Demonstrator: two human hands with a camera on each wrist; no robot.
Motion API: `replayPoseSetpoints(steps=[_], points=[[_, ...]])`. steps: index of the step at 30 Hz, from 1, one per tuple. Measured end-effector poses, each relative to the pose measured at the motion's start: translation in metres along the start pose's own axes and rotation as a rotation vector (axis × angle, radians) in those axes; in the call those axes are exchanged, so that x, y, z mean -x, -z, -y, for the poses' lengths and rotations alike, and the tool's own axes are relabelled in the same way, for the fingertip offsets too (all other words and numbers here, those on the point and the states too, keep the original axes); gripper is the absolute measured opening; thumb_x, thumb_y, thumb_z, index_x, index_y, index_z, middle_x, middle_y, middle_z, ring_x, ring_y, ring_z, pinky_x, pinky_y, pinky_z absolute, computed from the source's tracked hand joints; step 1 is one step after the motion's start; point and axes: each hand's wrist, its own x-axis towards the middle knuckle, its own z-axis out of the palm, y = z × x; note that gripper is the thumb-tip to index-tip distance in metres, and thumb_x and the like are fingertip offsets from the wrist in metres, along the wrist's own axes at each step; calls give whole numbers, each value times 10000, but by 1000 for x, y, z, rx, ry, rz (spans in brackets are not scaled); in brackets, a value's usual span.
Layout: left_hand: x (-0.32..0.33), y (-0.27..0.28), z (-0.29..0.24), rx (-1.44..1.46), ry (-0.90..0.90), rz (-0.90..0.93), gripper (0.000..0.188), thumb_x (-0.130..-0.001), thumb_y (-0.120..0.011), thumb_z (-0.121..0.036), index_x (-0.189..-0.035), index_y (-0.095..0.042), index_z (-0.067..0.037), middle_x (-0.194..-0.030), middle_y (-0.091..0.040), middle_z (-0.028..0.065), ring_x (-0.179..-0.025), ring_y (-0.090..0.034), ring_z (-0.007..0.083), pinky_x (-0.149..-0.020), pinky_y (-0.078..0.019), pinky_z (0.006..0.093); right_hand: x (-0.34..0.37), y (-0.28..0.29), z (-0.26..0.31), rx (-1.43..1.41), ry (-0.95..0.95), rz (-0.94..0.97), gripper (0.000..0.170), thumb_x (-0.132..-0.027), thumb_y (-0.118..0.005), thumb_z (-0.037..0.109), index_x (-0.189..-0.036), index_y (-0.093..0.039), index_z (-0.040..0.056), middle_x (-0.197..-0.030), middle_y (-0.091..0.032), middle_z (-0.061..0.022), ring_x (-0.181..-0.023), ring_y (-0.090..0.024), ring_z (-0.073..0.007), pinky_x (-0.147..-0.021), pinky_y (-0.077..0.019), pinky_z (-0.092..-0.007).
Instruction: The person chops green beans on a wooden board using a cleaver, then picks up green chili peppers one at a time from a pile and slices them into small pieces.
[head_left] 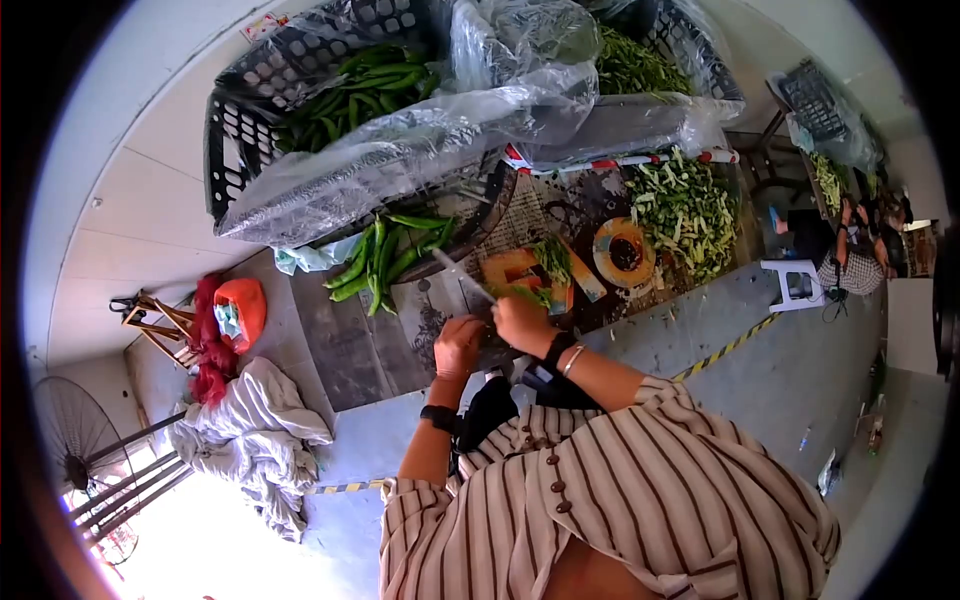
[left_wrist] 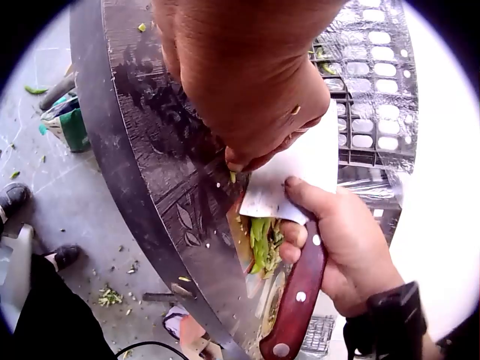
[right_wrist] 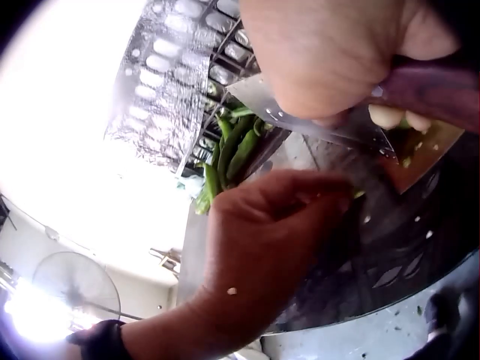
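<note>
My right hand [head_left: 523, 323] grips a kitchen knife by its red-brown riveted handle [left_wrist: 300, 300]. The broad blade [right_wrist: 315, 124] slants over the dark patterned table [head_left: 350, 350], its tip toward the whole peppers. Beside it, my left hand [head_left: 458, 347] has its fingers bunched, with a small green pepper piece [right_wrist: 358, 193] at the fingertips. Long green peppers [head_left: 375, 265] lie in a heap beyond my left hand. Cut pepper strips [head_left: 550, 260] lie just past my right hand. A large pile of chopped pepper [head_left: 685, 215] spreads at the table's right end.
Behind the table stand a plastic-lined crate of whole peppers [head_left: 375, 85] and another holding chopped pepper [head_left: 635, 65]. A white stool [head_left: 793, 285] and a seated person [head_left: 855, 255] are at the right. An orange bag [head_left: 240, 310], grey cloth [head_left: 255, 420] and fan [head_left: 75, 440] are left.
</note>
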Motion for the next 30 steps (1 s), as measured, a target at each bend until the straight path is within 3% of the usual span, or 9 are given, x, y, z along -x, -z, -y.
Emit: replayPoseSetpoints(steps=[1,2,8,14,16,18,22,24,30], points=[[1,0,2,-13,-13,28,156,-711,-627,-42,-860,-656,-81,-888,-640,80,-803,-609,262,-699,-499,332,1,7,-6,-1,16,4,226,-800,-545,178,-688,-570,-16,-665,-553,-202,-626,-548,-385,-580,-438,-459],[1,-1,3,-14,-13,31,156,-711,-627,-42,-860,-656,-81,-888,-640,80,-803,-609,262,-699,-499,332,7,13,-10,-15,-96,23,156,-758,-544,144,-715,-563,-5,-697,-562,-210,-678,-556,-397,-607,-443,-464],[-12,0,-8,0,-36,27,182,-730,-599,-28,-901,-649,-71,-916,-644,92,-791,-612,271,-701,-499,342,39,44,-27,54,-135,106,212,-802,-539,186,-751,-568,-18,-731,-571,-209,-695,-561,-390,-623,-445,-468],[-4,21,-3,-35,146,-23,166,-785,-578,-51,-938,-640,-61,-863,-638,121,-787,-609,291,-684,-487,351,63,35,-20,-6,-80,263,223,-793,-548,187,-709,-577,-18,-712,-570,-212,-671,-563,-389,-621,-453,-472],[2,35,-3,-41,294,-81,158,-793,-588,-56,-938,-652,-55,-871,-648,124,-798,-636,250,-690,-492,306,63,23,-22,-20,-54,382,233,-786,-550,184,-674,-579,-19,-686,-568,-212,-649,-566,-388,-613,-458,-474],[13,47,1,-19,294,-106,151,-798,-588,-60,-934,-649,-36,-864,-649,124,-783,-639,228,-686,-486,296,63,13,-25,-34,-11,326,234,-777,-549,174,-660,-584,-26,-673,-572,-213,-636,-569,-389,-604,-461,-474],[30,59,5,-73,396,-115,152,-800,-586,-68,-934,-644,-25,-856,-649,121,-765,-635,224,-685,-482,293,50,20,-34,-56,-130,237,218,-756,-556,168,-658,-594,-23,-679,-578,-220,-650,-578,-389,-604,-459,-476],[34,64,3,-80,462,-68,141,-796,-573,-68,-916,-642,-41,-844,-636,127,-758,-619,274,-668,-481,329,43,32,-46,-80,-176,107,221,-750,-555,171,-651,-590,-24,-666,-572,-229,-660,-578,-393,-608,-453,-483],[31,59,9,-93,489,-85,156,-801,-585,-120,-929,-648,-54,-834,-634,134,-733,-612,284,-656,-478,334,41,63,-73,0,-162,-81,257,-786,-533,180,-665,-566,-43,-668,-559,-247,-650,-554,-417,-615,-444,-484]])
